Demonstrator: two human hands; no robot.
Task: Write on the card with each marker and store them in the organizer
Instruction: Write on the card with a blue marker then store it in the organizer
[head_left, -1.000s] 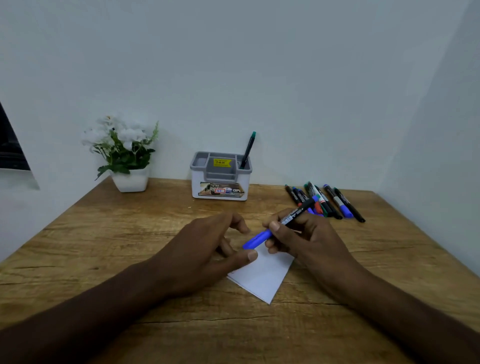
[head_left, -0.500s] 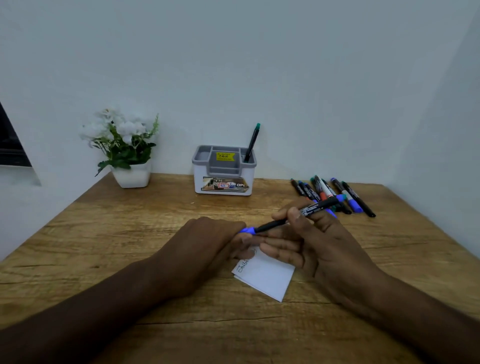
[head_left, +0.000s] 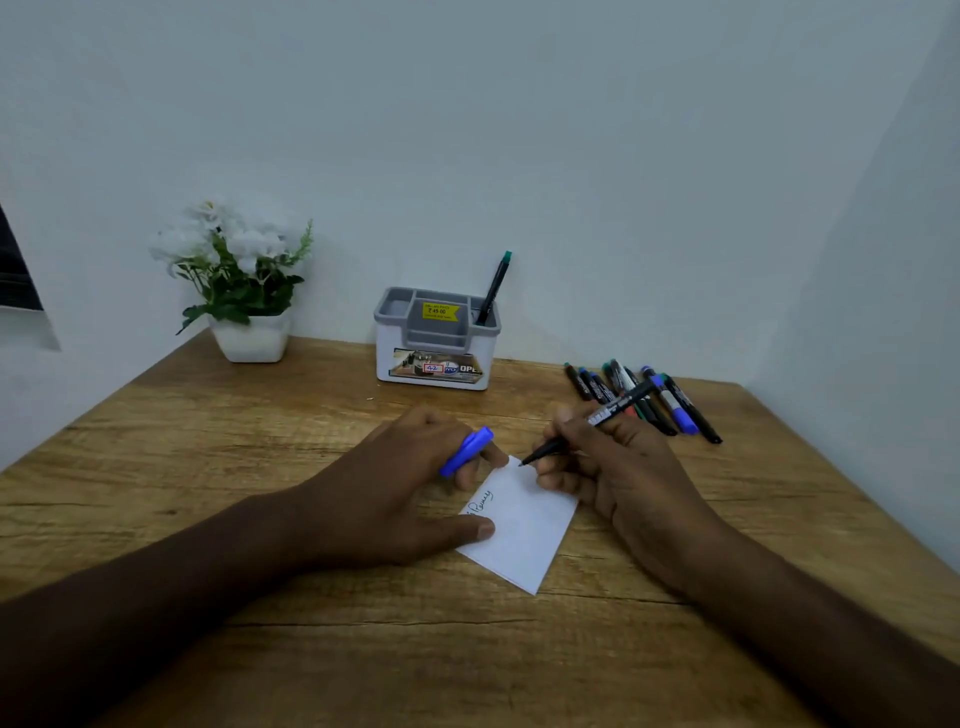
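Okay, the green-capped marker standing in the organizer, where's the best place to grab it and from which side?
Pinch the green-capped marker on its upper barrel, just below the cap, coming from above and slightly right. It leans up and to the right out of the rear right compartment of the organizer, so only that upper part stands clear of the rim, and the wall behind probably blocks a rear approach.

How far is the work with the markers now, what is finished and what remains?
Done: one green-capped marker stands in the organizer, and the card carries one written word. In hand: the right hand holds an uncapped marker with its tip at the card; the left hand holds the blue cap. Left: the group of markers lying on the table.
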